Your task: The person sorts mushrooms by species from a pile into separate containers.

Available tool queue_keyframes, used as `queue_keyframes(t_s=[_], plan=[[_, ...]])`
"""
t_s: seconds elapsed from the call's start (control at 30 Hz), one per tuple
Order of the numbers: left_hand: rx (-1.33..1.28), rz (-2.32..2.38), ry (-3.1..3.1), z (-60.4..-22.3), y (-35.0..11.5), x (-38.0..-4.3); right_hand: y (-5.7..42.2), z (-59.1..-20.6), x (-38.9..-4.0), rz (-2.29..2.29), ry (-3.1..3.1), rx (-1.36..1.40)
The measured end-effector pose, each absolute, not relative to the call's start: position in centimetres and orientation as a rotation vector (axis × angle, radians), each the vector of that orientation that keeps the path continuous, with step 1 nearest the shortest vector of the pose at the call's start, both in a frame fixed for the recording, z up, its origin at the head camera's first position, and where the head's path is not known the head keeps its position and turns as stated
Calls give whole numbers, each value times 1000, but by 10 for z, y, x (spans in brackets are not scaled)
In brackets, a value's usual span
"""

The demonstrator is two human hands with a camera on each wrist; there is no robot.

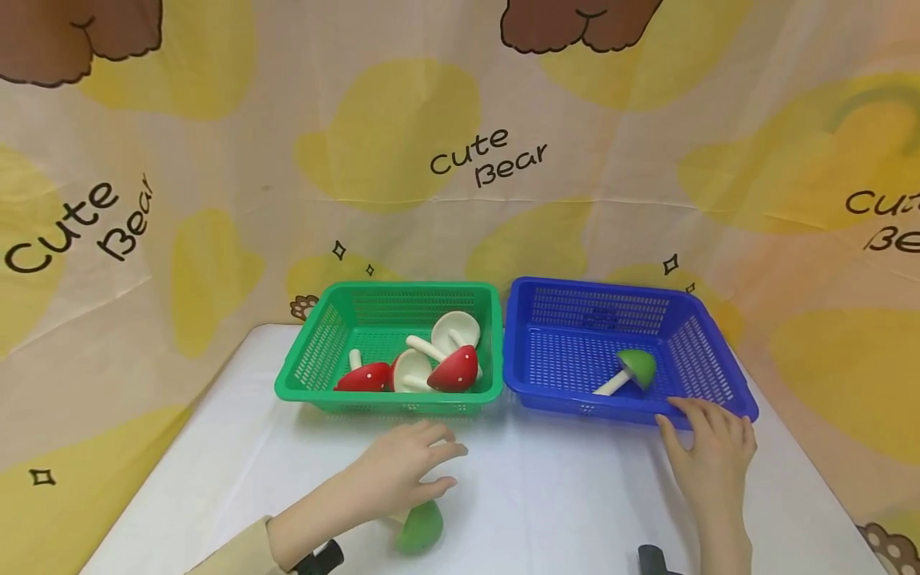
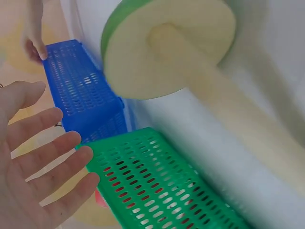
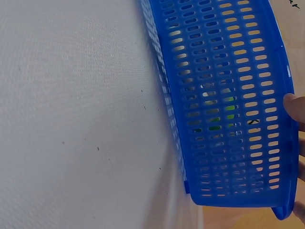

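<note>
My left hand [image 1: 402, 471] hovers over a green-capped toy mushroom [image 1: 420, 529] on the white table, fingers spread and holding nothing. In the left wrist view that mushroom's pale stem and cap underside [image 2: 167, 57] show large beside the hand. My right hand [image 1: 711, 459] rests at the near right rim of the blue basket [image 1: 561, 406], thumb and fingers against the edge. Inside the blue basket lies another green-capped mushroom [image 1: 636, 367]. The green basket [image 1: 391, 403] to its left holds several red-capped mushrooms [image 1: 453, 369], some tipped with white undersides showing.
Both baskets stand side by side near the back of the white table [image 1: 546, 495]. Behind them hangs a patterned cloth [image 1: 402, 144] with bears and lettering. A dark camera mount [image 1: 319, 557] is on the left wrist, another [image 1: 652, 559] near the right wrist.
</note>
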State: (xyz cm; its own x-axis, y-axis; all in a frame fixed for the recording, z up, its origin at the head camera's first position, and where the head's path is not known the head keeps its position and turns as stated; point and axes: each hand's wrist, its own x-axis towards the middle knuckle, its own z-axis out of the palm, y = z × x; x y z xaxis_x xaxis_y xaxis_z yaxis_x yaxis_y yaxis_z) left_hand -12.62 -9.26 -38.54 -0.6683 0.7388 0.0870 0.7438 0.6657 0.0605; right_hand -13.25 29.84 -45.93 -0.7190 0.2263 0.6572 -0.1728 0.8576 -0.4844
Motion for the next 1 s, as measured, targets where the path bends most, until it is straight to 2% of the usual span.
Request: queue_keyframes(t_s=[0.3,0.6,1.0], plan=[[-1262,-165,-2863,-403,-100,-112,301,-463,-131,690,-2258,-47],[-1409,-76,-2950,-413,-109,-102,300,-462,-131,686,-2248,-40],[-1469,51,-3009,-423,-114,-97,298,-461,-133,683,-2236,-23]])
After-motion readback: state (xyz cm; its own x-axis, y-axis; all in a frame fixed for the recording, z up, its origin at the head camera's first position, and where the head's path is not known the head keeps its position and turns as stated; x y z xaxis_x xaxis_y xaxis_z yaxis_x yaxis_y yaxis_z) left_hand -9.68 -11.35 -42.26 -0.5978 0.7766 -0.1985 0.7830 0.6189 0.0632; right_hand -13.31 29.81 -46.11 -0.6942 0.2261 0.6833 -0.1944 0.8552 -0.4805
